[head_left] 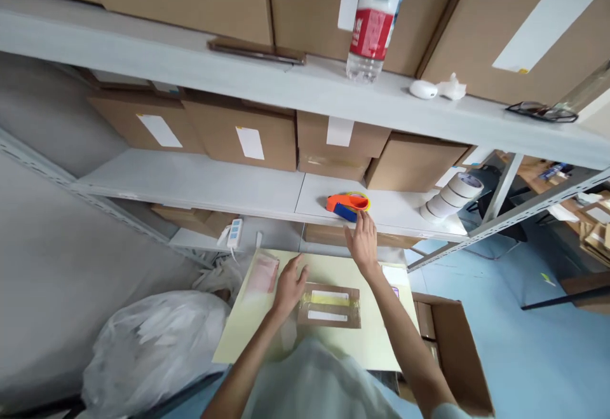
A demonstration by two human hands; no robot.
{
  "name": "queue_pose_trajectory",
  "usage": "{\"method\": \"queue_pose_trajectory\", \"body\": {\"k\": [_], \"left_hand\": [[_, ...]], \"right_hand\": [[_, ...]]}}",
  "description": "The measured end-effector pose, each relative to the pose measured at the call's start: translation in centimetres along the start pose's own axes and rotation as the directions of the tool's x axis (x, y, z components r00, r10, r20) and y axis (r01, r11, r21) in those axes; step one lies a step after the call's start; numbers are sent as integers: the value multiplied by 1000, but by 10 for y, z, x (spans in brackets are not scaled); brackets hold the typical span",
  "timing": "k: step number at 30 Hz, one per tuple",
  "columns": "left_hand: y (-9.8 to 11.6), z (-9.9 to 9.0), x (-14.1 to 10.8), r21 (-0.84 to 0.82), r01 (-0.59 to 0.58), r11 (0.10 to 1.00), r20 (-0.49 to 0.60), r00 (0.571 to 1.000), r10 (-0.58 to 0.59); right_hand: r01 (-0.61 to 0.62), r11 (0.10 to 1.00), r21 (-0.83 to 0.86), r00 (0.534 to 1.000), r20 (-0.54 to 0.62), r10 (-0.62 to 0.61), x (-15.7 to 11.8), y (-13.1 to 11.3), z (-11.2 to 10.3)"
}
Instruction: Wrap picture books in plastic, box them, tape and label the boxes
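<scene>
An orange and blue tape dispenser (344, 205) with a yellow roll lies on the middle shelf's front part. My right hand (364, 244) reaches up to its near edge, fingertips overlapping it in view, thumb held apart; whether they touch I cannot tell. Below, on a pale yellow table (328, 269), rests a small brown cardboard box (330, 323) with two white labels and yellowish tape over one. Just left of this box is my left hand (289, 287), thumb and fingers spread, holding nothing. A pinkish-white packet (264, 274) lies at the table's left side.
Tape rolls (450, 198) stand on the middle shelf's right end. Above are a water bottle (376, 25), a white earbud case (423, 89) and glasses (542, 112). A power strip (235, 233) is lower left, near a plastic bag (157, 349). An open carton (460, 355) stands right.
</scene>
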State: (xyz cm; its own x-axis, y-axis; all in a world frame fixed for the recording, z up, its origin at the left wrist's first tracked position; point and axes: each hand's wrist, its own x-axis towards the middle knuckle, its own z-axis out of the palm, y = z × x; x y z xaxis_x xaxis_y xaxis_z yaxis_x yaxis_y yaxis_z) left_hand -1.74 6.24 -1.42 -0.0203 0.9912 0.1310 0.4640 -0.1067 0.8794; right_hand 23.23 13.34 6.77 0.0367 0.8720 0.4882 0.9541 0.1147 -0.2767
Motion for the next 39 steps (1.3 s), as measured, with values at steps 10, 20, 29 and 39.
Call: {"method": "queue_pose_trajectory", "body": {"k": [10,20,29,39], "left_hand": [[-41,29,-105,52,329,943,132,934,-333],[-16,31,-99,304,387,870,144,884,-444],[-46,18,-94,37,440,897,238,869,-435],[-46,10,-92,-10,333,943,192,926,-325]], "right_hand": [[-351,929,122,910,277,308,-214,8,-10],[-730,672,122,602,580,549,-260,2,-1],[-711,653,261,645,611,458,-251,25,-9],[-534,737,413,826,441,351,-246,51,-24]]}}
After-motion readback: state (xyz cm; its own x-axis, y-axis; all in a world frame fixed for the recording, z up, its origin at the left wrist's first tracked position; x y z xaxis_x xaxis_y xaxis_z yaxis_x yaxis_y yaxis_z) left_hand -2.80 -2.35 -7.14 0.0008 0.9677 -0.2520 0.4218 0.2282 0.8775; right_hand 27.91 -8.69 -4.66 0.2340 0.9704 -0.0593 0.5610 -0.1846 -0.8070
